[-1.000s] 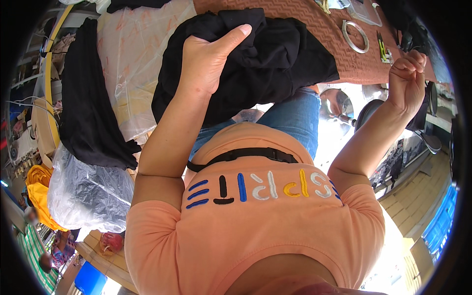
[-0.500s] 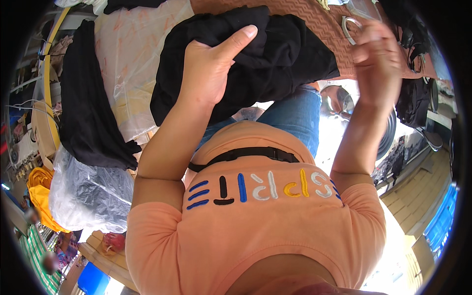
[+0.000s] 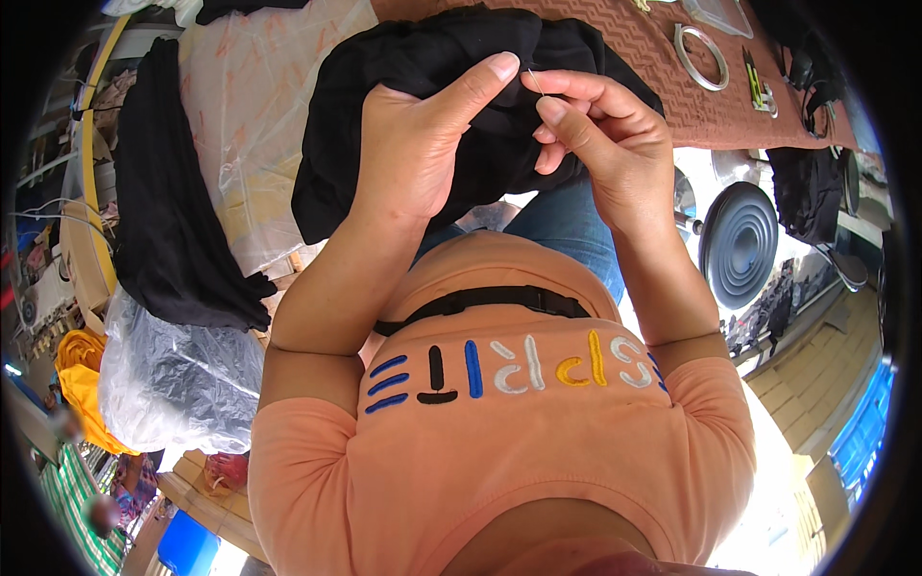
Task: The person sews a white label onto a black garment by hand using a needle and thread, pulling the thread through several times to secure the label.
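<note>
A bunched black cloth (image 3: 384,125) lies over the near edge of the table and above my lap. My left hand (image 3: 423,125) grips it, thumb on top and the other fingers hidden beneath the fabric. Between the thumb and forefinger of my right hand (image 3: 605,130) is a thin needle (image 3: 535,81), its tip against the cloth just beside my left thumb. The other right fingers are curled loosely. Whether thread runs from the needle is too fine to tell.
A white ring (image 3: 702,58) and yellow-green thread snips (image 3: 757,94) lie on the brown patterned table cover (image 3: 672,115). A plastic-wrapped bundle (image 3: 259,115) and another black cloth (image 3: 168,192) are at left. A round dark disc (image 3: 738,245) stands below the table's right side.
My right hand has moved left from above the white ring to the black cloth, and the needle now shows in its pinch. My left hand keeps its hold.
</note>
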Available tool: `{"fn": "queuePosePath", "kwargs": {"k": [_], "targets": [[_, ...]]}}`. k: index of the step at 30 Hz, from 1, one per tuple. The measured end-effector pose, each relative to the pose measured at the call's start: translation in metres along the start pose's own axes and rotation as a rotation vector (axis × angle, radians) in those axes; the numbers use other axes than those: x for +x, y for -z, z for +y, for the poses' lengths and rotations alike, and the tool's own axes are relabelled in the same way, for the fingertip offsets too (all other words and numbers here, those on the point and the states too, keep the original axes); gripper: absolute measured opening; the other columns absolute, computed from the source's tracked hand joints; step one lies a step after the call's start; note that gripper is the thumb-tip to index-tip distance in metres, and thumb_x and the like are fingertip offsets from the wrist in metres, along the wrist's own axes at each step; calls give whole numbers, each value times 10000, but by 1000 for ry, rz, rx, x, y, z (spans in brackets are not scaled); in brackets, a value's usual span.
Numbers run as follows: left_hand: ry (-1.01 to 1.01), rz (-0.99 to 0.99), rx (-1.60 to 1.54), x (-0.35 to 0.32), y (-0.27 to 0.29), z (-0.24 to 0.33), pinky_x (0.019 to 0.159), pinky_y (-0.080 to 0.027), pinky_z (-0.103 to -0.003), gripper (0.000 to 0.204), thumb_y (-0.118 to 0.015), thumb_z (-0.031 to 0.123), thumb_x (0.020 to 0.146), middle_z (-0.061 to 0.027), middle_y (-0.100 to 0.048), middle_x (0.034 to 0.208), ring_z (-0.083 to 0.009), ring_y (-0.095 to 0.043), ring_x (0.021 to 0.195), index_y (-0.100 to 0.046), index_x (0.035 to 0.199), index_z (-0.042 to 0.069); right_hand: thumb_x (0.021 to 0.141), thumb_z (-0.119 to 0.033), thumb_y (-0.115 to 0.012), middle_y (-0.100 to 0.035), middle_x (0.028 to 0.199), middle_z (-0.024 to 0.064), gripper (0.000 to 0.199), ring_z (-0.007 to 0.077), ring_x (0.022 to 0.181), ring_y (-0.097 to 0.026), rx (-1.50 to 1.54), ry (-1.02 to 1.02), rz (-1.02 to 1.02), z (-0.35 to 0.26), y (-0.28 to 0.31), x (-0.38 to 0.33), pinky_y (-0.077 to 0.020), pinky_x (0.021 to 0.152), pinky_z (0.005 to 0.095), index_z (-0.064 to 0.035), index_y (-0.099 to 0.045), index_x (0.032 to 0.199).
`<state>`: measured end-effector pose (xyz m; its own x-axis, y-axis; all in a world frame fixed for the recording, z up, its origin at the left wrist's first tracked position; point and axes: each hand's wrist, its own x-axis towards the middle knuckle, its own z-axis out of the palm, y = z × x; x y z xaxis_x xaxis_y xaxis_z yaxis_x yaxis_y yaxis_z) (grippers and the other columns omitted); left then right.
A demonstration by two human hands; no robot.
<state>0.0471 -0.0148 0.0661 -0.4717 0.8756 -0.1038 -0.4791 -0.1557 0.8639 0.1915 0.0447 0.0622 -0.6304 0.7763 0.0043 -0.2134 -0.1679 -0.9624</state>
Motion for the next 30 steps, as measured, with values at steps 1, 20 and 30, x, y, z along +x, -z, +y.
{"fn": "queuePosePath", "kwargs": {"k": [1,20,30], "targets": [[15,-15,23,0,4,-2,617,-437,-182,82,-714,41,791,2,-646,785,-40,-574,696,-692,857,-2,880,4,-578,-637,763,40,199,67,603,-596,-6,8,-2,0,0,0,-503,576,186,-3,-643,1068],[-1,-53,34,-2,4,1,705,-476,-206,74,-711,24,788,-5,-660,829,-61,-600,753,-687,857,9,875,12,-573,-649,817,53,200,80,624,-612,69,-21,14,0,1,1,-529,595,204,21,-634,1065],[98,31,71,-4,4,2,497,-337,-186,104,-742,63,772,58,-574,646,-9,-481,569,-672,695,53,870,9,-584,-644,811,49,190,76,608,-610,96,-22,7,1,1,0,-525,584,196,16,-641,1052]]}}
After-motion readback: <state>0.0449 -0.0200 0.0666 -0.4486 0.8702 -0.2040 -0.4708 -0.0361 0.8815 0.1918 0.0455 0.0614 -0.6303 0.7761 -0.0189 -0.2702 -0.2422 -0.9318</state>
